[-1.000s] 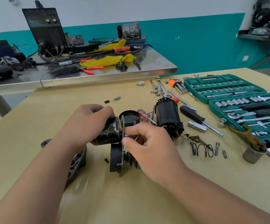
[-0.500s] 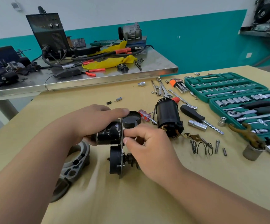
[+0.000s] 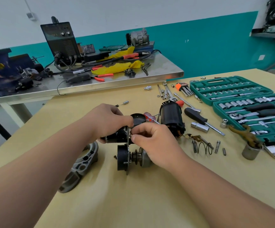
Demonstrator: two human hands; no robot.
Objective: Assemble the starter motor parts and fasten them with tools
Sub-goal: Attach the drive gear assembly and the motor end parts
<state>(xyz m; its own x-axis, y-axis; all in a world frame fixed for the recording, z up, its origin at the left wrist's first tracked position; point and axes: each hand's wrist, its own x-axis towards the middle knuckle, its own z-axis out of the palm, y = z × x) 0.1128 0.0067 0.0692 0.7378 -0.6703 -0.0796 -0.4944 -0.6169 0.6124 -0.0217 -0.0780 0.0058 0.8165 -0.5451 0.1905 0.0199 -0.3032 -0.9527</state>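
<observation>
On the table (image 3: 133, 203), the starter motor assembly (image 3: 122, 159) stands on edge; the left hand (image 3: 106, 120), curled round its black cylinder (image 3: 117, 137), should brace it while the right hand (image 3: 154, 142), pinching the upper edge of the mounting plate (image 3: 128, 155), aligns it squarely.

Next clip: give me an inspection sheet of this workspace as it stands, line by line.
Surface: tan wooden table, tools crowded on its right side.
Job's things: starter assembly held upright on the table; black motor body standing behind it; grey nose housing lying to the left.
Clutter: open green socket set, black-handled screwdriver, spring, hex keys, loose bolts.
Hands: left hand grips the assembly's upper black cylinder; right hand pinches at its plate with its fingers.
Cables: black leads from the welder.
Surroundings: steel bench, teal-and-white wall.
</observation>
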